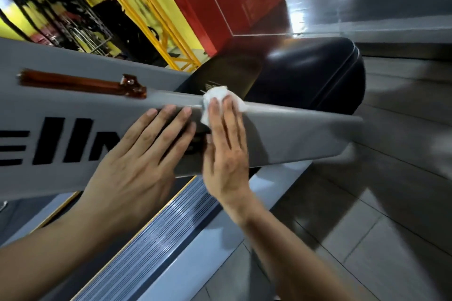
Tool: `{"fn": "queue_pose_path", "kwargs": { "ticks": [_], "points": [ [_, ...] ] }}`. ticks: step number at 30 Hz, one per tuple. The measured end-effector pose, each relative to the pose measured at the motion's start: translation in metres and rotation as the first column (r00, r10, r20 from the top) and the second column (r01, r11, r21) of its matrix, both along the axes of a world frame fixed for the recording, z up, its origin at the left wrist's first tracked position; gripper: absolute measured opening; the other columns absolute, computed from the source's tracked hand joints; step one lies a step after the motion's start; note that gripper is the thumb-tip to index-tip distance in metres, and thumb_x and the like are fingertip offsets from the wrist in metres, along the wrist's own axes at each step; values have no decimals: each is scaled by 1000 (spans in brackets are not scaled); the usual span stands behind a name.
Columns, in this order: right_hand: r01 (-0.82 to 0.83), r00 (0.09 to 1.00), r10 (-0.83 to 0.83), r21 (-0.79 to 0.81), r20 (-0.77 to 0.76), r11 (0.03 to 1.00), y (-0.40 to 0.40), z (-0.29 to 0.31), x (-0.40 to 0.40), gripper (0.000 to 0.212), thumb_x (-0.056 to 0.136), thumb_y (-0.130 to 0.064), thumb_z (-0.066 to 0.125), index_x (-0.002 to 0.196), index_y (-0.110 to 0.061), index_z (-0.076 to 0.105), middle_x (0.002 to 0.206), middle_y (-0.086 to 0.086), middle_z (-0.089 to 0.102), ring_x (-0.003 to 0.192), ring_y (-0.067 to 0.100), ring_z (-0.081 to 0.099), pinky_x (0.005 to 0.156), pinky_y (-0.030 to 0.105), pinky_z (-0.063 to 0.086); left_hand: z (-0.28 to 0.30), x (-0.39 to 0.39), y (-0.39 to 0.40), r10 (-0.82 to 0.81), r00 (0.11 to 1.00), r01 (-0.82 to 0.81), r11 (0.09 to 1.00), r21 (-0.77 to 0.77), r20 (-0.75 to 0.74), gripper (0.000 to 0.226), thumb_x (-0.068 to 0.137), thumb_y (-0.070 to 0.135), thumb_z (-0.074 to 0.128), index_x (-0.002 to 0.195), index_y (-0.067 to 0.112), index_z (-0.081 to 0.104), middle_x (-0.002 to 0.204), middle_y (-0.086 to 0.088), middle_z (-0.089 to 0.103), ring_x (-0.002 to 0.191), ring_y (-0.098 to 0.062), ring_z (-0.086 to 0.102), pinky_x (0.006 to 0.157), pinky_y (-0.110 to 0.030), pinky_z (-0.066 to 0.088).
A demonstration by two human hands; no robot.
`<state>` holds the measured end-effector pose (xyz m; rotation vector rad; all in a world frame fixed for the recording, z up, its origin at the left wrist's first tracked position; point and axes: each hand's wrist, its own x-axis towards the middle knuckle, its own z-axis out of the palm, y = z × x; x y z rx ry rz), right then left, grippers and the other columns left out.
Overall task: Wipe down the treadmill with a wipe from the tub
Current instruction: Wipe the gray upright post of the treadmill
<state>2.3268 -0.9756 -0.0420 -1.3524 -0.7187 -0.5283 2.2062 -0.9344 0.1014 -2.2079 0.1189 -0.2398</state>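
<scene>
The right hand point(226, 139) lies flat, fingers straight and together, pressing a white wipe point(215, 100) against the treadmill's grey upright point(281, 134). The wipe sits under the fingertips, bunched at the upright's top edge, with crumpled ends poking out above and to either side of the fingers. Just left of it, the left hand point(137, 154) rests open on the same panel, fingers spread over the black lettering point(61, 139), holding nothing. Beyond the fingertips is the dark motor cover point(305, 76); below the wrists runs the ribbed side rail point(159, 232). The tub is not in view.

The likely trouble is the wipe itself: it is wadded rather than spread, so only a small patch touches the panel and a stroke may leave streaks or missed strips. With flat fingers and no pinch, it could also slip out over the edge and drop toward the floor point(379, 215). The orange strip point(80, 84) up to the left may snag it.
</scene>
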Motion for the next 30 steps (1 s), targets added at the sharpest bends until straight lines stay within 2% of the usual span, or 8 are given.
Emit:
{"fn": "queue_pose_path", "kwargs": {
  "ticks": [2, 4, 6, 10, 13, 19, 26, 30],
  "points": [
    [81, 979, -84, -25, -187, 996, -1, -33, 20, 54, 105, -16, 39, 156, -2, 28, 166, 13, 20, 155, 26, 17, 124, 51, 22, 14, -13, 4, 6, 1000, -7, 1000, 14, 15, 61, 98, 18, 32, 157, 2, 31, 167, -19, 20, 155, -35, 19, 124, -54, 20],
    [101, 851, -93, -13, -518, 995, -8, -58, 33, 58, 109, -33, 29, 161, -11, 17, 169, 7, 11, 156, 18, 10, 123, 52, 22, 30, -26, 8, 2, 999, -3, 999, 38, 33, 60, 99, 19, 32, 157, 4, 32, 167, -18, 21, 154, -35, 20, 124, -54, 21],
    [70, 763, -55, -2, -644, 998, -6, -50, 19, 61, 108, -42, 24, 162, -17, 9, 170, 5, 1, 157, 15, 2, 124, 50, 21, 41, -40, 12, 1, 999, -4, 999, 53, 51, 60, 99, 19, 32, 157, 5, 33, 167, -18, 21, 154, -36, 21, 124, -54, 22],
    [-35, 975, 31, -16, -221, 999, 4, 23, -51, 62, 105, -36, 29, 157, -2, 24, 167, 18, 12, 156, 30, 8, 124, 52, 19, 52, -54, 15, 10, 998, -13, 998, 63, 55, 59, 99, 19, 34, 157, 6, 33, 167, -17, 21, 154, -35, 20, 124, -54, 22],
    [-34, 999, 39, -130, 36, 991, 5, 37, -71, 59, 103, -30, 36, 155, -3, 30, 165, 19, 20, 155, 32, 14, 121, 55, 24, 60, -61, 15, 18, 998, -23, 998, 66, 67, 60, 99, 19, 35, 158, 6, 31, 167, -17, 20, 155, -34, 20, 124, -53, 21],
    [55, 859, -85, -73, -506, 996, 13, 36, -66, 63, 107, -38, 29, 161, -11, 15, 169, 13, 5, 157, 24, 5, 121, 54, 22, 90, -84, 17, 37, 987, -52, 994, 94, 158, 61, 98, 17, 42, 158, 6, 31, 166, -17, 23, 154, -34, 21, 123, -54, 24],
    [-14, 995, 34, -219, 89, 976, 17, 103, -134, 63, 104, -40, 35, 160, -17, 19, 168, 12, 10, 157, 25, 5, 126, 51, 13, 126, -115, 28, 21, 959, -57, 991, 119, 281, 63, 98, 19, 47, 157, 4, 31, 164, -20, 26, 153, -36, 24, 123, -56, 24],
    [83, 908, -160, -207, -387, 975, 12, 39, -90, 62, 106, -38, 29, 162, -15, 14, 169, 12, 9, 157, 22, 5, 122, 56, 19, 128, -118, 34, 27, 954, -79, 983, 164, 297, 62, 100, 20, 43, 159, 6, 27, 165, -20, 24, 154, -37, 21, 123, -57, 24]
  ]
}}
